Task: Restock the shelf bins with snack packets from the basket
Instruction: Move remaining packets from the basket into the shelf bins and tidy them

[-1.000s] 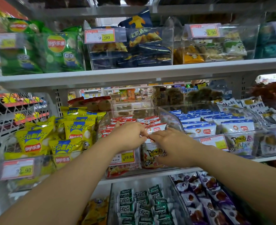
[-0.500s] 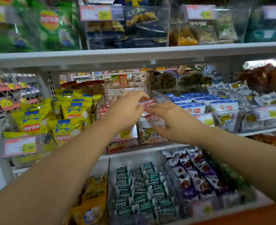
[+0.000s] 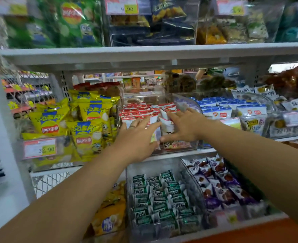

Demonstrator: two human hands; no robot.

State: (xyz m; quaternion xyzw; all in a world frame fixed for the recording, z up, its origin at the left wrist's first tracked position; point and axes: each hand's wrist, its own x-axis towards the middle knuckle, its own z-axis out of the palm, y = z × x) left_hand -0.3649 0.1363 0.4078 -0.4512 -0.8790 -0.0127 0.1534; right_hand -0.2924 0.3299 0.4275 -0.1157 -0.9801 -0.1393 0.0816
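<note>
Now both hands are stretched out to the middle shelf (image 3: 207, 151). A clear bin (image 3: 192, 104) stands there, and it is full of red-and-white snack packets (image 3: 137, 109) set in rows.

The left hand (image 3: 137, 137) lies flat over the front of the bin. Its fingers are straight and close together, and the tips touch the front packets. It has a ring (image 3: 132, 126) on one finger. The right hand (image 3: 185, 128) is flat too, with its fingers spread wide on top of the packets. The two thumbs are down low and nearly meet at the front of the bin. Neither hand is wrapped around a packet.

Yellow chip bags (image 3: 50, 120) sit just to the left of the bin, with a price tag (image 3: 39, 149) in front of them. Blue-and-white packets (image 3: 216, 109) sit in the next bin to the right. On the shelf below there are green packets (image 3: 155, 195) and purple packets (image 3: 220, 186), side by side in their own bins. Up on the top shelf there are green chip bags (image 3: 71, 20). They look blurry.
</note>
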